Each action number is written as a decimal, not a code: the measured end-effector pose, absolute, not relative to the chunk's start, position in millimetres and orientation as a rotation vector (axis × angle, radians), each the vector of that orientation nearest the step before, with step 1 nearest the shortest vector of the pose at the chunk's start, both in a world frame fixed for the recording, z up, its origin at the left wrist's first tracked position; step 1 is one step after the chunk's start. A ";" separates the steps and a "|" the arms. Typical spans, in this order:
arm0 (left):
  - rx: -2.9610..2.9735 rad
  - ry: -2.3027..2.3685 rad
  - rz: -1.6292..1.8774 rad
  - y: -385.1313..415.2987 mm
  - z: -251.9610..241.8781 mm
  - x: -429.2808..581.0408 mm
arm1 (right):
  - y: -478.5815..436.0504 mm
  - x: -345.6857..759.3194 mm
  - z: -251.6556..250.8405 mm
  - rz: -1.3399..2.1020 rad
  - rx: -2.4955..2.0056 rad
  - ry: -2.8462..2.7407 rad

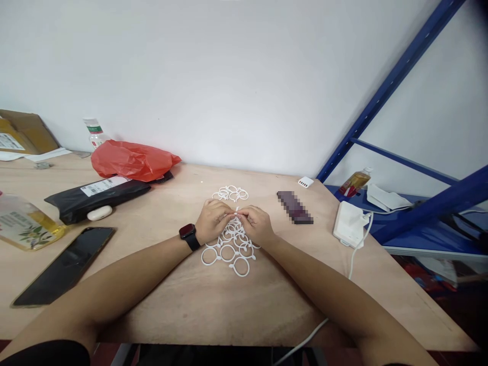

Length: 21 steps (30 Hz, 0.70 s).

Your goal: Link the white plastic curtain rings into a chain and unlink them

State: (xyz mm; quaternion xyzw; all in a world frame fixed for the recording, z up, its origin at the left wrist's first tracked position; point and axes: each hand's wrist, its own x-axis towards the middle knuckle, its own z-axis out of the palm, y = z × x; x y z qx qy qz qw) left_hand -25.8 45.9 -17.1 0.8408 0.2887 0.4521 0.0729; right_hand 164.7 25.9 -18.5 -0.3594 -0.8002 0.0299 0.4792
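Observation:
Over the middle of the wooden table, my left hand [212, 219] and my right hand [257, 223] meet, both pinching a small white plastic ring [237, 209] between thumbs and fingertips. Most of that piece is hidden by my fingers. Below and partly under my hands lies a loose pile of white plastic rings [227, 253], each round with a small knob-like clasp. Just beyond my fingers, a smaller group of white rings [231, 192] rests on the table. A black watch [187, 233] is on my left wrist.
Left on the table [168, 305] lie a phone [63, 267], an oil bottle [28, 223], a black parcel [99, 195], a white case [99, 212] and a red bag [133, 158]. Right are a blurred-out dark object [294, 207], a white charger [305, 181] and a white adapter [348, 223] with cable.

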 end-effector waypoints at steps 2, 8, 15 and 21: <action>2.514 0.893 1.342 46.3 -17.7 -25.2 | 26.1 164.8 -17.8 0.110 -0.894 -1.942; 2.521 0.901 1.324 47.9 -18.4 -23.6 | 48.5 180.5 -23.9 0.278 -1.044 -1.865; 2.592 0.865 1.207 47.1 -18.4 -22.2 | 85.2 204.5 -35.1 0.269 -1.426 -2.235; 2.568 0.912 1.190 50.0 -19.6 -22.2 | 82.2 201.3 -34.0 0.163 -1.533 -2.311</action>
